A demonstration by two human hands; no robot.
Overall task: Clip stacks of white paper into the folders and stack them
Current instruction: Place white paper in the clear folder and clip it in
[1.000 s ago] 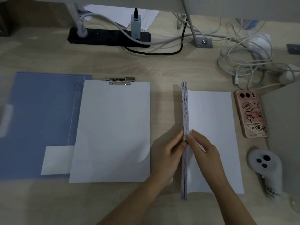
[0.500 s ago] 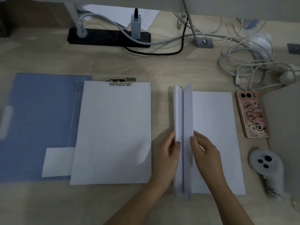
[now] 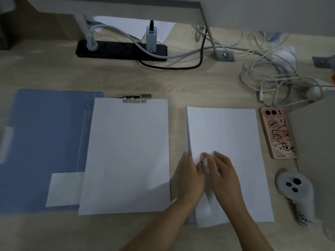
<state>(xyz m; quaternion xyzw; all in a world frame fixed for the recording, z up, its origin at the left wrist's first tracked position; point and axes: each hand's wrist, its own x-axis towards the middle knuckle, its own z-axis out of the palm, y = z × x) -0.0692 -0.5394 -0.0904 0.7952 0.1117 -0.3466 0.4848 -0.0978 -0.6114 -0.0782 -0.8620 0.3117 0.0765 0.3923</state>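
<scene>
Right of folder [image 3: 45,142]: paper stack [image 3: 226,142] flat, long axis near-far.

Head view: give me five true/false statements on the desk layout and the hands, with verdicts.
1. The left hand and the right hand both touch the loose paper stack. True.
2. The metal clip sits at the near edge of the clipped sheets. False: it is at their far edge.
3. The phone lies right of the loose paper stack. True.
4. The power strip is white. False: it is black.
5. The controller rests on the blue folder. False: it lies on the desk, near the phone.
</scene>
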